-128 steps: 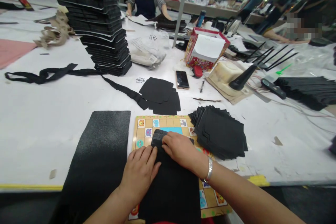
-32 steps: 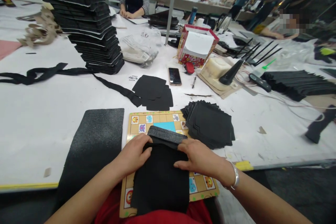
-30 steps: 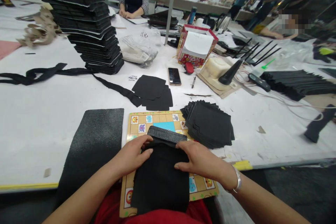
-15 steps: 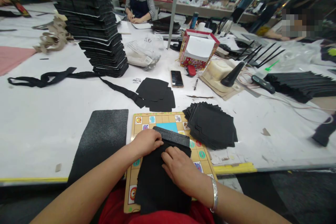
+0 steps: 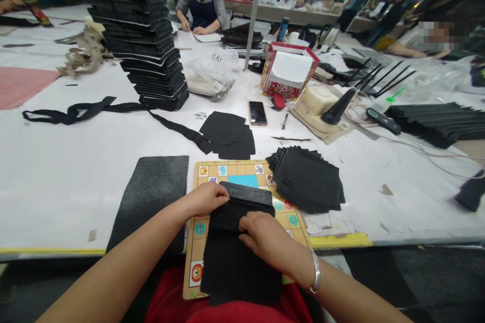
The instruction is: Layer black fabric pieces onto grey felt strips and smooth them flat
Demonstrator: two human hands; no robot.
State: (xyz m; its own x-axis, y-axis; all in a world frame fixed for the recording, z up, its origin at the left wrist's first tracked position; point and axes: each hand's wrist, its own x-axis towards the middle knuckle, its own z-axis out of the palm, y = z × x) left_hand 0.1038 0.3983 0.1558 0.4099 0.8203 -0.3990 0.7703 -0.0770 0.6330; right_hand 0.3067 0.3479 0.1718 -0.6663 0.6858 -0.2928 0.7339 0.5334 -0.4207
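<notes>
A long white work table (image 5: pixel 56 161) is spread across the view, and a tall stack of black pieces (image 5: pixel 144 35) is piled on it. A printed game board (image 5: pixel 242 167) is laid at the table's near edge, just beside a rough dark grey sheet (image 5: pixel 149 197). Two containers are seen farther off: a clear plastic bag (image 5: pixel 210 76) is filled with whitish items, and a red patterned box (image 5: pixel 288 88) is packed with white paper (image 5: pixel 291 68).

A folded black fabric panel (image 5: pixel 238 257) is lying on the board, its grey-faced fold at the far end and its near end hanging past the board's edge. The left hand (image 5: pixel 206 199) is placed at the fold's left corner; whether the fabric is pinched cannot be told. The right hand (image 5: pixel 263 234) is pressed on the panel, half-curled and not gripping. Compared with a second earlier, the hands are no longer level: the right is set lower on the panel. A pile of black squares (image 5: pixel 306 180) is left just beside the board.
</notes>
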